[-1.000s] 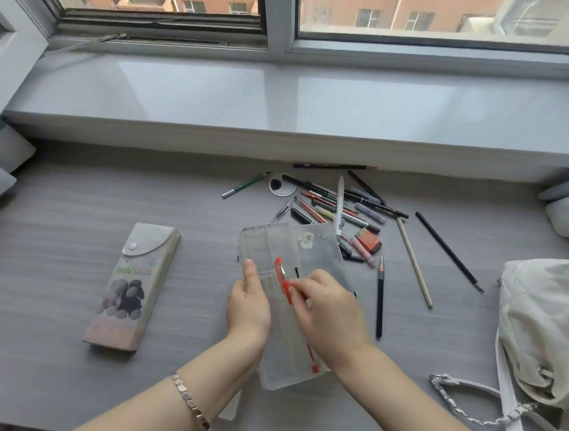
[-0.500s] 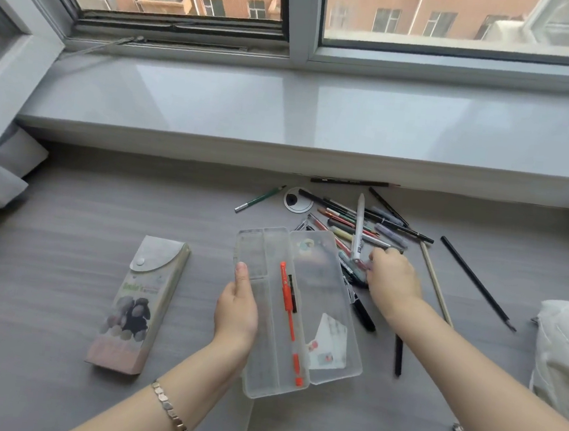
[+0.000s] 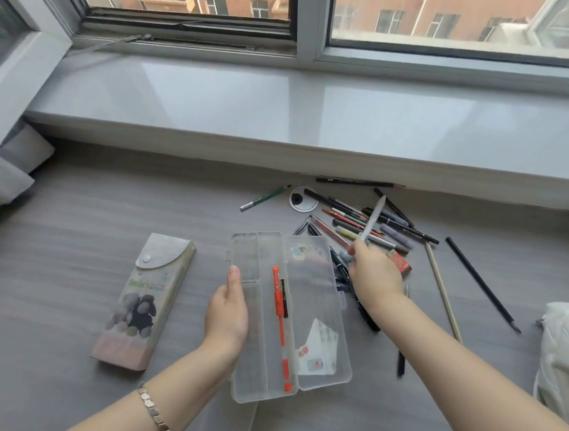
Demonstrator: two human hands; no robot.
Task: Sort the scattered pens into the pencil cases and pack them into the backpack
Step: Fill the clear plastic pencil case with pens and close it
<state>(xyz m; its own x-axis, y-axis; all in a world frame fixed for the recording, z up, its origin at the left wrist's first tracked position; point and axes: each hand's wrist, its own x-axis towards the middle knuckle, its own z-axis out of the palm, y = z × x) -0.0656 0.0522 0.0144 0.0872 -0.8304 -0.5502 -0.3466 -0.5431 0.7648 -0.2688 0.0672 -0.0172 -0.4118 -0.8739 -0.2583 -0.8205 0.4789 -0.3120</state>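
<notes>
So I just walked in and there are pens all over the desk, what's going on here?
A person is sorting pens into pencil cases. The left hand holds the open clear plastic case, which so far has one orange pen in it. The right hand has lifted a white pen from the pile of loose pens behind the case. A second, flap-closed pencil case lies shut to the left, and the white backpack sits at the right edge, nothing visibly packed yet.

Bare desk [image 3: 68, 231] left — pen pile [image 3: 361, 222] crowds right of clear case [image 3: 316, 307].
</notes>
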